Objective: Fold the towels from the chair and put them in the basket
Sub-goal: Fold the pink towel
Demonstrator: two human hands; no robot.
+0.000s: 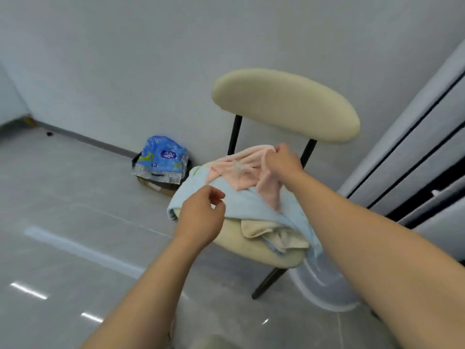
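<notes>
Pink towel (241, 170) lies on top of a pile of 3 on the chair (284, 104) seat, over a blue towel (251, 202) and a beige towel (271, 233). The right hand (281, 159) grasps the pink towel's far edge, fingers closed round a bunch of cloth. The left hand (201, 217) hovers over the blue towel's near edge, fingers loosely curled, nothing seen between them.

Step in hand, as judged: lift the pink towel free.
1. Take a second corner with the left hand before lifting, so the cloth hangs flat from 2 corners.
2. Lift straight up; the blue towel may drag along and slide off the seat.

A clear tub (324, 290), probably the basket, stands on the floor beside the chair, partly hidden by the right forearm. The blue towel's hanging end droops toward it. A bin holding a blue packet (161, 157) stands by the wall, well apart.
</notes>
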